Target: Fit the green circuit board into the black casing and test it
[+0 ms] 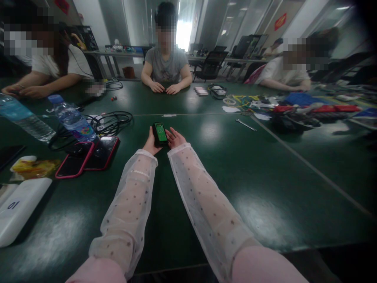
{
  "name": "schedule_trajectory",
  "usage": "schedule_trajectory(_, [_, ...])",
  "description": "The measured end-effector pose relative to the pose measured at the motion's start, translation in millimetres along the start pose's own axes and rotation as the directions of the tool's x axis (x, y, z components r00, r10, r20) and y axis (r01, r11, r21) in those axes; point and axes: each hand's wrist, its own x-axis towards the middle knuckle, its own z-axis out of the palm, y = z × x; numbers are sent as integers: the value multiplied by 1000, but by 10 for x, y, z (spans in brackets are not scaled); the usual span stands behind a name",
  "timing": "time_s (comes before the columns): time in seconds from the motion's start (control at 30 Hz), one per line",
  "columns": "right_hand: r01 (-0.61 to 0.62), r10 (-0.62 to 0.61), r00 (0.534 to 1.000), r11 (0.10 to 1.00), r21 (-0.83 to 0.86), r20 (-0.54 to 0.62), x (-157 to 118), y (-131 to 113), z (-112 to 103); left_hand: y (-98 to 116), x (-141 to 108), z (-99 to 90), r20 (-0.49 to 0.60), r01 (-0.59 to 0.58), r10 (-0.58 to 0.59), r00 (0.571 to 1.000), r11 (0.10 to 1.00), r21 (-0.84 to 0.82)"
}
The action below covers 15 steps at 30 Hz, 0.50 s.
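Observation:
A small black handheld device with a lit green screen (160, 132) is held just above or on the dark green table, screen toward me. My left hand (151, 144) grips it from the left side, thumb along its edge. On its other side my right hand (176, 138) is open with fingers spread, the fingertips close to the device's right edge; whether they touch it I cannot tell. Sheer white sleeves with dark stars cover both forearms.
Left of my arms lie two red-edged phones (75, 160), a water bottle (72, 118), black cables (118, 120) and a white case (22, 208). A wrench (246, 125) lies to the right, before a heap of tools and cables (306, 112). Several people sit around the table (265, 177).

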Motion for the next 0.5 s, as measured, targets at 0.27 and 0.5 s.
schedule_trajectory(0.27, [57,-57,998,996,-65,10,29,24,-26,-10,-23,27,-18,-6,8,1000,998,70])
schedule_trajectory(0.5, [130,-124,990,987,-96,68,-6,70,78,-41,-28,129,-92,-95,110,990,984,151])
